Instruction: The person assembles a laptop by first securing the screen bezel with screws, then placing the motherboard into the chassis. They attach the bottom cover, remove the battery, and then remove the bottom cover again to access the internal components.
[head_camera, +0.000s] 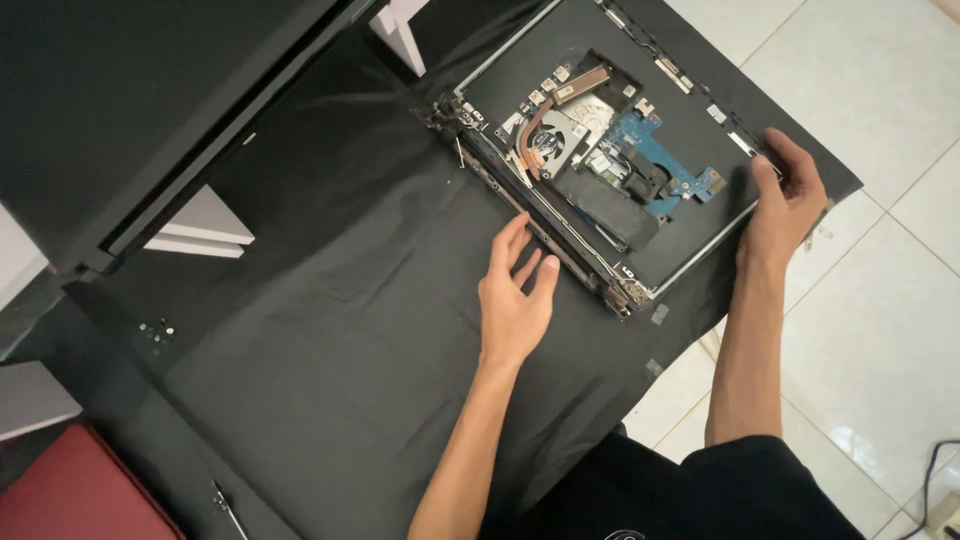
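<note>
The laptop chassis (640, 150) runs off the top edge; small screws (157, 330) too tiny to tell.

Both arms bare, reaching up and away from the body over the table, sleeves of a dark shirt just showing at the bottom edge. Left hand (515, 300) sits near the table's middle, palm down, fingers (508, 245) loosely spread and pointing away, thumb out to the right, not gripping anything. Right hand (785, 195) reaches further, to the table's right edge, forearm nearly straight up the frame, wrist bent, fingers curled down with thumb tucked close alongside; whether it grips is unclear.
</note>
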